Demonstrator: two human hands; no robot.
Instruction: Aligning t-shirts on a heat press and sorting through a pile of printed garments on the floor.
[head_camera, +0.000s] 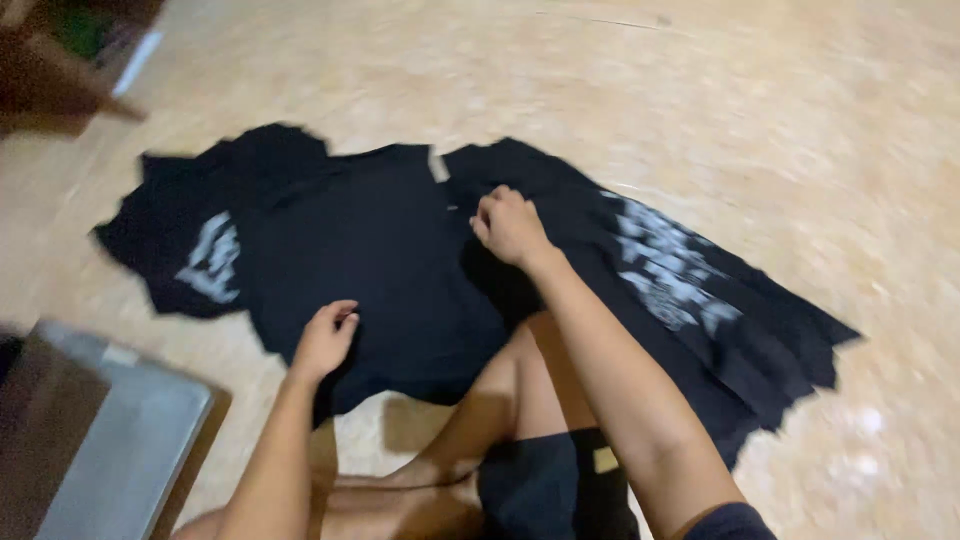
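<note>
The person's bent bare leg (470, 440) and dark shorts (545, 485) lay nearest the camera, low in the blurred view. Beyond the knee, a black T-shirt (390, 260) with pale print lay spread flat on the light tiled floor (780, 120). The left hand (325, 340) rested on the shirt's near edge, fingers curled under; whether it pinched the cloth could not be told. The right hand (510, 225) sat farther off, near the collar, fingers bunched and closed on a fold of the black fabric. A grey flat object (120, 450) lay at the lower left, apart from the shirt. Dark furniture (60, 60) stood at the upper left corner.
</note>
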